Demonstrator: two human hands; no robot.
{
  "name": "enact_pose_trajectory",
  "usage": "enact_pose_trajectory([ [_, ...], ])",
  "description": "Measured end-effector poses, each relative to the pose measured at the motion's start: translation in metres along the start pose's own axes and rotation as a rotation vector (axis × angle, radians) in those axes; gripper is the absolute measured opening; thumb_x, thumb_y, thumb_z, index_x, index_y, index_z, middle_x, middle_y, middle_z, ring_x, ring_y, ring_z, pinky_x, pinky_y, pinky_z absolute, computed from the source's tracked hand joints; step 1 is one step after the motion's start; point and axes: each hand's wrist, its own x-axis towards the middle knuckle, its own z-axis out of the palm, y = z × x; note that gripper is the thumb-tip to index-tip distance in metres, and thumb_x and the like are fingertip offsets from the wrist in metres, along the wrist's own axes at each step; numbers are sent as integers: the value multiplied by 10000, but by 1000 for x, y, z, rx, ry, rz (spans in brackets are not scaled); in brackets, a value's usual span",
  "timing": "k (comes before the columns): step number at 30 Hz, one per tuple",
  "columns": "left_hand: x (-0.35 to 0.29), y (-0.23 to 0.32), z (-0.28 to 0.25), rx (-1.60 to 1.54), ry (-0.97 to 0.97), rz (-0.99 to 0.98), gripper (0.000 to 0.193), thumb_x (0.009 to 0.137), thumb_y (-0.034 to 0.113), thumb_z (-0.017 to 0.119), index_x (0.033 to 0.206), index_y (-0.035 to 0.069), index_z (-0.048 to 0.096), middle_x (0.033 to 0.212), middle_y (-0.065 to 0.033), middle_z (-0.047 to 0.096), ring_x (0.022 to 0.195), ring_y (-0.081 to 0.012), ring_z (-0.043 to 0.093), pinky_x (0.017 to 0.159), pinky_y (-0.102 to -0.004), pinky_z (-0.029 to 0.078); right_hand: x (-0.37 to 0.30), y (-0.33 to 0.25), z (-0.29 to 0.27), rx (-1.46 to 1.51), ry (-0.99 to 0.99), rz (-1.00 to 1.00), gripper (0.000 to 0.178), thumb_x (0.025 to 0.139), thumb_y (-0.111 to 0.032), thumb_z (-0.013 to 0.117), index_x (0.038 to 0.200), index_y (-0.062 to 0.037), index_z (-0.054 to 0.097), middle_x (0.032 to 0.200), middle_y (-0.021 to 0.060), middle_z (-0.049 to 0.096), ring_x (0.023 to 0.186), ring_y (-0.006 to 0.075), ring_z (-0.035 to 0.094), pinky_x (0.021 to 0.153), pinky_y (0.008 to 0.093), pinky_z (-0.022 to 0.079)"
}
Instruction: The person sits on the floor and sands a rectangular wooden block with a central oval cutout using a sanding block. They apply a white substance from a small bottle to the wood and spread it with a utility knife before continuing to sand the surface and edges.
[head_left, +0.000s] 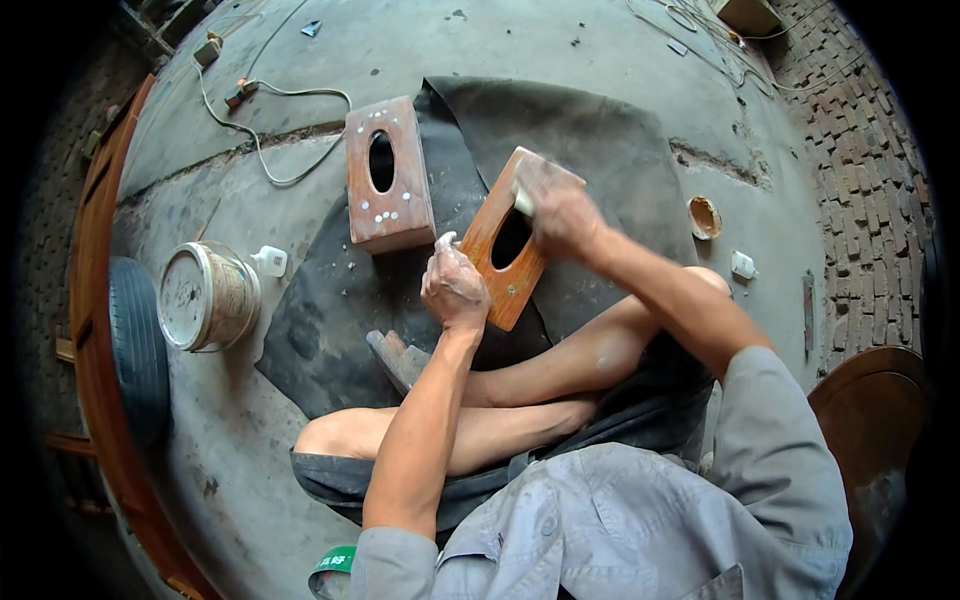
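A wooden tissue box [520, 281] with an oval opening lies tilted in front of my legs. My left hand [456, 288] is closed on its left edge, steadying it. On the box's upper part, my right hand [563, 215] presses a small pale piece [523, 200] against the face beside the opening; motion blurs the fingers, and the material cannot be made out. To the left stands a second wooden tissue box [403, 208], duller, with several white spots around its oval opening. Both boxes sit on a dark sheet [590, 120] spread over the floor.
A lidded bucket [235, 300], a white bottle [270, 261] and a tyre [138, 345] are at left. A cable [262, 150] loops across the floor. At right are a small round container [704, 218], another white bottle [743, 265] and a brick strip [860, 180].
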Motion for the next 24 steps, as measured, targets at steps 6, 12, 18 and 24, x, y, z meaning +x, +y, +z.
enact_pose_trajectory([
  [6,-5,-3,0,-62,-14,-27,239,964,63,546,1174,59,658,925,-168,740,858,-395,716,769,-477,572,-19,-40,24,-83,228,-357,642,832,-140,594,1400,150,523,1442,313,558,1413,399,504,1228,486,358],
  [12,-5,1,0,-71,-28,-5,226,993,97,529,1190,77,640,981,-188,738,907,-422,710,780,-504,562,28,-8,22,-137,146,-73,620,896,-161,531,1445,125,488,1491,328,510,1414,416,501,1243,467,330],
  [18,-4,1,-1,-54,6,2,199,987,94,552,1161,97,650,932,-185,743,870,-421,718,744,-506,568,18,-3,11,-100,182,-159,589,864,-149,572,1398,97,539,1438,285,561,1337,409,553,1206,455,378],
  [24,-4,-4,2,-18,13,-30,178,998,97,553,1139,96,661,929,-182,744,866,-412,720,747,-509,568,-36,-3,7,-70,151,-183,731,802,-63,600,1480,152,429,1562,362,410,1493,453,392,1274,494,281],
])
